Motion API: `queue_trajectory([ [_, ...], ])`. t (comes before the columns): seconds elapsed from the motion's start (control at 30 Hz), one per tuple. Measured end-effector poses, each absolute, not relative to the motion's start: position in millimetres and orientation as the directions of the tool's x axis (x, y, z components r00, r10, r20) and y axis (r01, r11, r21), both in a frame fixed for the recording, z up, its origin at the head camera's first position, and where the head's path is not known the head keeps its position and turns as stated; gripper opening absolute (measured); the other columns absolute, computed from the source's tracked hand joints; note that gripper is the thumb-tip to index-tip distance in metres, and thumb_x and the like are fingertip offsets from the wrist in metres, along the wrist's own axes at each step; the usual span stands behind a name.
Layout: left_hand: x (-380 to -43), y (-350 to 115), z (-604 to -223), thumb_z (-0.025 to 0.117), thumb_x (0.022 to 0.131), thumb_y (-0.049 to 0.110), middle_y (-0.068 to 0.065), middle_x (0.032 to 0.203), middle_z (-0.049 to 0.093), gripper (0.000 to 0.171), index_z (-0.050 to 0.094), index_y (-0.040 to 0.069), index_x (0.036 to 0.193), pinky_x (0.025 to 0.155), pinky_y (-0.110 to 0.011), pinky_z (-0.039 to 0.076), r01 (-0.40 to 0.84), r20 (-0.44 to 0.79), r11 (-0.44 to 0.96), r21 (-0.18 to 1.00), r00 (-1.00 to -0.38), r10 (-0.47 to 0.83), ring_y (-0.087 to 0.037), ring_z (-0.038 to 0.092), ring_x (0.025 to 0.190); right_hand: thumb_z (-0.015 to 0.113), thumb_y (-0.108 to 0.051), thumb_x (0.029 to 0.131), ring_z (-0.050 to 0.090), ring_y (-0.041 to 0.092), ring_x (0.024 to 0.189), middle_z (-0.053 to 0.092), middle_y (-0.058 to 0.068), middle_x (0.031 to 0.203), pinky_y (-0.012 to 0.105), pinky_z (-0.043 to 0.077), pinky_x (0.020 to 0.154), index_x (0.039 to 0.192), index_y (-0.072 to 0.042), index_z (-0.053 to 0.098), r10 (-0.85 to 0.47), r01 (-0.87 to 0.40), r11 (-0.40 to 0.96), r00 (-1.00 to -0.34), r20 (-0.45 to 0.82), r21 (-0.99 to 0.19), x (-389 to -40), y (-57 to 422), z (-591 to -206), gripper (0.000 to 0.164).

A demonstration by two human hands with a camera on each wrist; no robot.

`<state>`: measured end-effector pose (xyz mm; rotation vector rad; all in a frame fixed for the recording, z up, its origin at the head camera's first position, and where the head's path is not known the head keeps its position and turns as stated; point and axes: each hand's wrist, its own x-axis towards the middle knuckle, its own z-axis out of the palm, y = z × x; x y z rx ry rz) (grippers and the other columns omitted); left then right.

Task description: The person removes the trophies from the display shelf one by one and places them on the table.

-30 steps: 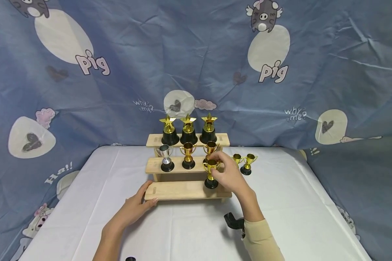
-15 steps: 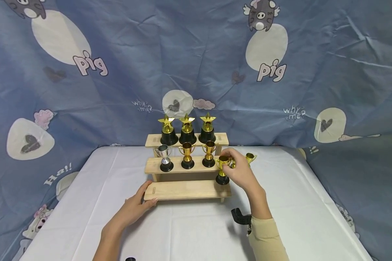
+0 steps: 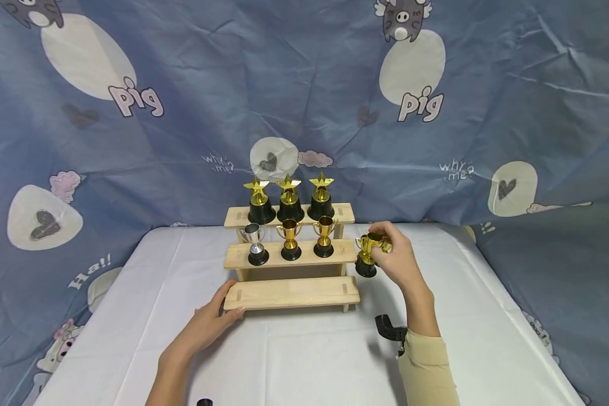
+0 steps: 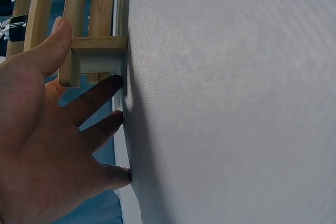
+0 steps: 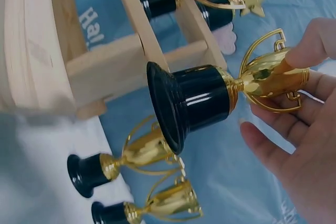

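At the left, our left hand spreads ungripped, thumb and straight fingers touching the end of the lowest shelf, probably to steady the stand. On the upper shelves, 3 star trophies and 3 cups stand apart, perhaps so all show. Right of them, our right hand pinches a gold cup by its bowl above the bench, leaving the base free; 2 gold cups stand nearby.
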<state>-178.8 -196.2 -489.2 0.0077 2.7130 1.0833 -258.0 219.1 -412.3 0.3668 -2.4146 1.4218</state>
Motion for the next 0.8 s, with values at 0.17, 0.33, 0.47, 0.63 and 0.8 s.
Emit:
queue_trajectory([
  [0.17,-178.8,-195.3,-489.6,0.056,0.091,0.064,-0.019,0.162,0.027,0.088,0.015,0.027,0.16,0.106,-0.084,-0.006,-0.08,-0.199,0.728,0.681,-0.977,0.08,-0.05,0.024,0.147,0.054,-0.001,0.081,0.059,0.028,0.106,0.066,0.012,0.115,0.046,0.045,0.097,0.12,-0.011,0.062,-0.022,-0.345,0.529,-0.919,0.395,-0.775,-261.5,230.2,-415.6,0.041],
  [0.33,-178.3,-194.0,-490.7,0.056,0.09,0.066,-0.019,0.162,0.027,0.09,0.016,0.027,0.16,0.106,-0.083,-0.005,-0.091,-0.202,0.74,0.667,-0.977,0.062,-0.051,0.024,0.147,0.055,-0.001,0.08,0.058,0.025,0.103,0.066,0.009,0.113,0.044,0.044,0.094,0.121,-0.013,0.063,0.018,-0.311,0.586,-0.918,0.396,-0.748,-264.9,242.9,-419.7,0.043],
  [0.47,-177.9,-194.2,-490.3,0.057,0.09,0.065,-0.019,0.162,0.027,0.09,0.015,0.026,0.16,0.106,-0.083,-0.006,-0.093,-0.205,0.733,0.673,-0.977,0.065,-0.05,0.023,0.147,0.055,-0.001,0.08,0.057,0.026,0.106,0.065,0.01,0.115,0.044,0.043,0.094,0.12,-0.012,0.063,0.055,-0.265,0.607,-0.926,0.372,-0.749,-266.4,253.0,-423.1,0.043],
  [0.63,-177.6,-195.0,-489.5,0.057,0.091,0.065,-0.019,0.162,0.026,0.09,0.014,0.026,0.16,0.106,-0.083,-0.006,-0.084,-0.202,0.729,0.679,-0.976,0.076,-0.05,0.022,0.147,0.055,-0.002,0.08,0.056,0.032,0.108,0.063,0.014,0.115,0.049,0.043,0.095,0.122,-0.009,0.06,0.105,-0.209,0.626,-0.932,0.346,-0.751,-268.5,262.8,-426.5,0.043],
  [0.8,-178.7,-195.1,-489.3,0.056,0.091,0.065,-0.02,0.162,0.026,0.09,0.014,0.026,0.16,0.106,-0.083,-0.006,-0.081,-0.202,0.734,0.674,-0.976,0.078,-0.051,0.022,0.147,0.055,-0.001,0.08,0.056,0.033,0.107,0.064,0.016,0.111,0.05,0.043,0.096,0.119,-0.006,0.062,0.127,-0.188,0.68,-0.922,0.366,-0.709,-272.0,270.7,-432.6,0.039],
])
